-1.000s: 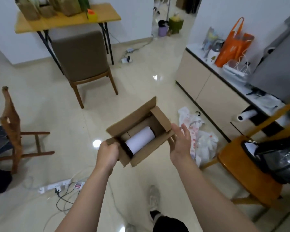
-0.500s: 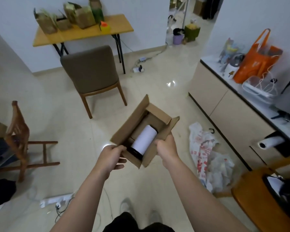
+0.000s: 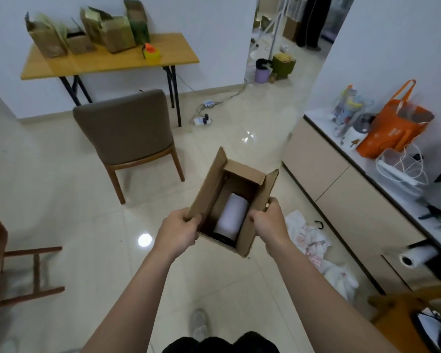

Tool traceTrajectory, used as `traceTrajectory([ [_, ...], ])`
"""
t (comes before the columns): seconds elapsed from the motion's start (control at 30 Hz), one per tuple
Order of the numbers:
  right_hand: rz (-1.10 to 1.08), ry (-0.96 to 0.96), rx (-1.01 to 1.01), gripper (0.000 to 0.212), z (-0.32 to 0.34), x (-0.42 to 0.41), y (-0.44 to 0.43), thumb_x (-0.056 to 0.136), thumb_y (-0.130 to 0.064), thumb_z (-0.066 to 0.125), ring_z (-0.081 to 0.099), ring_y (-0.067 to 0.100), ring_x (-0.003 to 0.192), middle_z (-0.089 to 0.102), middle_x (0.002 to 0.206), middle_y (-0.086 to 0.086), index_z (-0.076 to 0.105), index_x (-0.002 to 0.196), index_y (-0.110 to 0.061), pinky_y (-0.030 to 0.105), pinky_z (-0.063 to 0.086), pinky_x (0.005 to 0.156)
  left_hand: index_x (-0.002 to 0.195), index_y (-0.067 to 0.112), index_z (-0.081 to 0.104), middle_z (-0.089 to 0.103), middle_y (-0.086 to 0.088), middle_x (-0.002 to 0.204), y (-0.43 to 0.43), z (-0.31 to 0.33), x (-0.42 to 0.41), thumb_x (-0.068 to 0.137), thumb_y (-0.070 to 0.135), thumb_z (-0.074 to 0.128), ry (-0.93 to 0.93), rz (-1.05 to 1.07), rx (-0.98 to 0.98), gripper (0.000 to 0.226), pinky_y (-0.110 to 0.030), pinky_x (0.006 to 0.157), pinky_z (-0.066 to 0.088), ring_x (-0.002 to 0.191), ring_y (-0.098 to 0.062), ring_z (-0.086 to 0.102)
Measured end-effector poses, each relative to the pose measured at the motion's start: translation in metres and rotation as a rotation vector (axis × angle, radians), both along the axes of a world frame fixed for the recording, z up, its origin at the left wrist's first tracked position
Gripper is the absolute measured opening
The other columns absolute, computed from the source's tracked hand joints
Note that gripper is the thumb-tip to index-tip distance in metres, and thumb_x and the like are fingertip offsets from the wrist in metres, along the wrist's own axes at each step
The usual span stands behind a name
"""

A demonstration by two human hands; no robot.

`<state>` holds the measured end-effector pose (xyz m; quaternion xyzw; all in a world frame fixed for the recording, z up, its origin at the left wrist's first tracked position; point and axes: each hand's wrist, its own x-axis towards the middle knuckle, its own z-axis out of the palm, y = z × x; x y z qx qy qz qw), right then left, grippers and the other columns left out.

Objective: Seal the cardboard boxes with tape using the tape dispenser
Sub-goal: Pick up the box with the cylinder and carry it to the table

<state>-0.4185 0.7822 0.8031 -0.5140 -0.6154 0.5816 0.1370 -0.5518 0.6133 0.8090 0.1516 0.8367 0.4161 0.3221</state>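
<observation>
readable text: none | orange bag (image 3: 392, 133) on worktop (image 3: 316, 116): pale print, too blurred to read | white plastic bag (image 3: 312, 240) on floor (image 3: 227, 138): red print, illegible

Arms outstretched; left hand (image 3: 178, 231), right hand (image 3: 270, 222) curled, gripping box (image 3: 209, 184)

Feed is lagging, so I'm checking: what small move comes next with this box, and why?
Probably fold the side flaps inward: the cardboard box stands open, a white roll showing inside, and the left hand and right hand each grip one side.
</observation>
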Motion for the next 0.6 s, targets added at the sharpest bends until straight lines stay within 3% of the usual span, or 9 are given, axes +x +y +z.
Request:
traceTrajectory([
  [0.17, 0.037, -0.038, 0.092, 0.028, 0.009, -0.045, 0.032, 0.089, -0.006, 0.059, 0.064, 0.021, 0.09, 0.067, 0.102, 0.003, 0.058, 0.114, -0.019, 0.027, 0.042, 0.059, 0.083, 0.025, 0.069, 0.075, -0.001, 0.076, 0.041, -0.005, -0.043, 0.097, 0.045, 0.052, 0.057, -0.014, 0.018, 0.03, -0.052, 0.081, 0.062, 0.076, -0.026, 0.074],
  [0.27, 0.025, -0.05, 0.117, 0.03, 0.008, -0.069, 0.054, 0.085, -0.01, 0.062, 0.066, 0.021, 0.089, 0.07, 0.102, 0.002, 0.062, 0.114, -0.017, 0.027, 0.044, 0.061, 0.087, 0.025, 0.068, 0.075, -0.002, 0.081, 0.064, -0.004, -0.062, 0.105, 0.038, 0.054, 0.065, 0.014, 0.034, 0.026, -0.052, 0.081, 0.062, 0.077, -0.024, 0.075],
  [0.4, -0.022, -0.047, 0.038, 0.015, 0.0, -0.108, 0.1, 0.083, -0.011, 0.064, 0.064, 0.021, 0.079, 0.068, 0.09, 0.001, 0.063, 0.097, -0.016, 0.03, 0.044, 0.059, 0.093, 0.019, 0.069, 0.076, -0.003, 0.082, 0.108, -0.005, -0.093, 0.107, 0.034, 0.055, 0.045, 0.053, 0.057, 0.024, -0.052, 0.081, 0.062, 0.074, -0.019, 0.076],
  [0.6, 0.092, -0.054, 0.039, 0.031, -0.012, -0.171, 0.183, 0.09, -0.008, 0.054, 0.063, 0.021, 0.092, 0.064, 0.103, 0.001, 0.054, 0.119, -0.021, 0.041, 0.057, 0.077, 0.094, 0.029, 0.064, 0.075, -0.003, 0.09, 0.195, 0.001, -0.135, 0.108, 0.033, 0.054, 0.079, 0.11, 0.057, 0.018, -0.051, 0.078, 0.063, 0.077, -0.019, 0.076],
])
